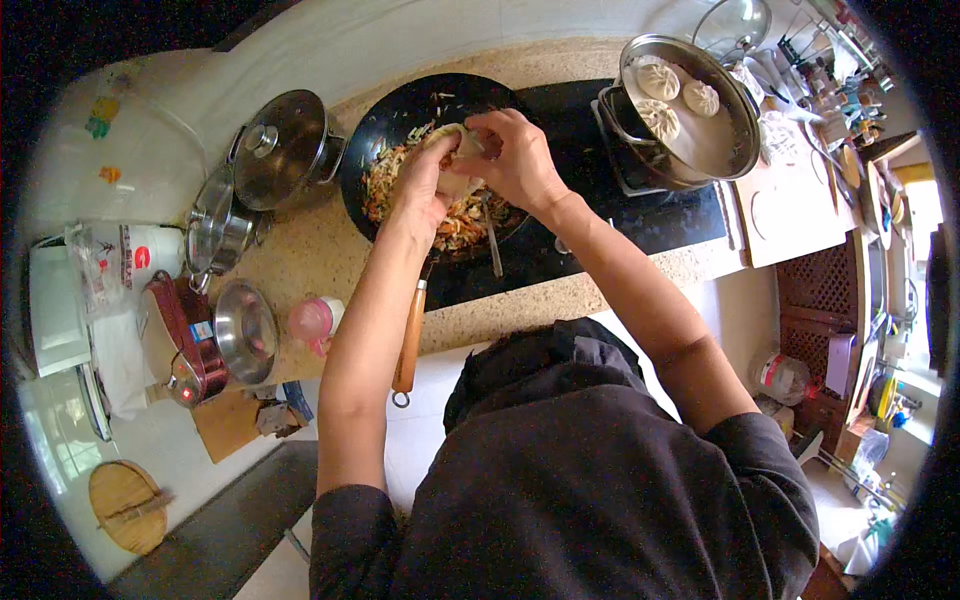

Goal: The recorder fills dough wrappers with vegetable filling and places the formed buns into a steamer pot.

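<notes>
Over a black wok [358,142] I hold a dough wrapper [452,184] in both hands. My left hand [421,176] cups it from below and the left, thumb on top. The fingers of my right hand [517,154] pinch its upper right edge. Chopped vegetable filling [461,225] lies in the wok beneath, with a metal spoon [493,238] resting in it. How much filling sits inside the wrapper is hidden by my fingers. To the right, three pleated buns [660,81] sit on a white liner [709,142] in a steel steamer pot [679,180].
The wok's wooden handle [409,337] juts over the counter's front edge. Lidded pots [281,150] and a steel bowl [246,330] stand left, near a pink cup [311,319]. A pale board [795,214] lies right of the black cooktop [577,135]. A glass lid [733,30] leans behind the steamer.
</notes>
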Demonstrator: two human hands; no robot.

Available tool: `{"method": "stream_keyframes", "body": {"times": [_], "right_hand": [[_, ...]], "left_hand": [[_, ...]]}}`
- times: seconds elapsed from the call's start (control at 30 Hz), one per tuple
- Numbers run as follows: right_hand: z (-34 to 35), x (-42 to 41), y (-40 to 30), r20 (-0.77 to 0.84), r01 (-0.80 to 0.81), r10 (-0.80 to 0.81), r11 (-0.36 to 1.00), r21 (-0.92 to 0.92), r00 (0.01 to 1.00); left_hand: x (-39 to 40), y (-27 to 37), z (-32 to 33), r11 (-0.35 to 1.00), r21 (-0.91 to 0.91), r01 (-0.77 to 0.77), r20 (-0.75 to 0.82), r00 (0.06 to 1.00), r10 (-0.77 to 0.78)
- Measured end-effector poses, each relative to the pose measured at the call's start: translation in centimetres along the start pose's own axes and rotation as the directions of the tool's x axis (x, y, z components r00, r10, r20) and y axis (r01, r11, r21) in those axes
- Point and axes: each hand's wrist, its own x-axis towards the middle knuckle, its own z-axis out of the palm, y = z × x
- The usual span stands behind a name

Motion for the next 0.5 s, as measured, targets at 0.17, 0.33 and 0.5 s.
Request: {"method": "stream_keyframes", "body": {"times": [0.17, 0.33, 0.5], "right_hand": [[1.0, -0.8, -0.1, 0.144, 0.034, -0.031, 0.999, -0.023, 0.989], [0.8, -0.8, 0.3, 0.140, -0.040, 0.043, 0.999, -0.028, 0.989], [0.2, -0.5, 0.4, 0.042, -0.213, 0.209, 0.958, 0.192, 0.977]], "left_hand": [[1.8, -1.5, -2.0, 0.999, -0.047, -0.023, -0.095, 0.995, 0.018], [1.7, 0.0, -1.6, 0.997, 0.034, 0.065, -0.107, 0.992, -0.061], [-1.9, 3.9, 1.3, 0.967, -0.134, 0.216, 0.251, 0.951, -0.178]]}}
